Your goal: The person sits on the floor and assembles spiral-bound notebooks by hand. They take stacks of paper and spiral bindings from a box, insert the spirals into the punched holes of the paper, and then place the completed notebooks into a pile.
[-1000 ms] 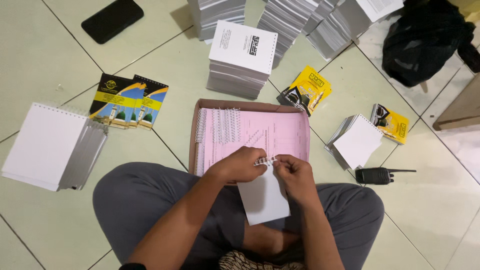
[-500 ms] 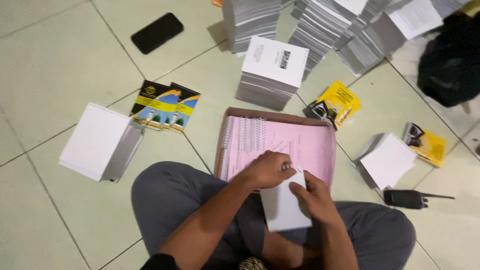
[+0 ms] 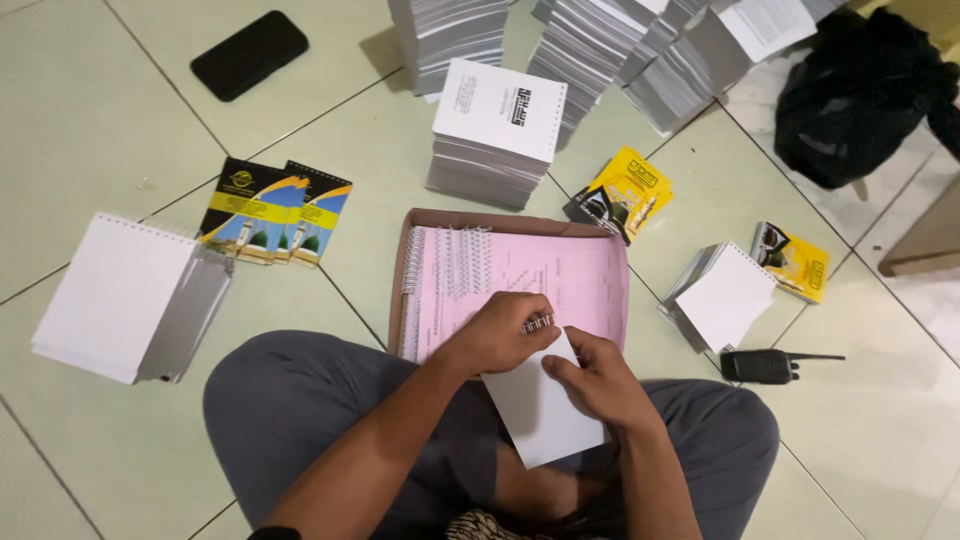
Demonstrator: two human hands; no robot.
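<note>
Over the pink-lined box (image 3: pixel 420 222), left hand (image 3: pixel 497 333) pinches a wire coil (image 3: pixel 537 324) onto a white pad (image 3: pixel 545 412), right hand (image 3: pixel 595 380) gripping its edge.

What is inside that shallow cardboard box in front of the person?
The cardboard box holds a pink sheet with metal spiral coils lying along its left part. The left hand and right hand cover its near edge; whatever lies beneath the sheet is hidden.

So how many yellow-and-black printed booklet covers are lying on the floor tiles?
2: one yellow-and-black printed cover just beyond the cardboard tray, another farther right beside a white spiral-bound pad. Others may be hidden under stacks.
</note>
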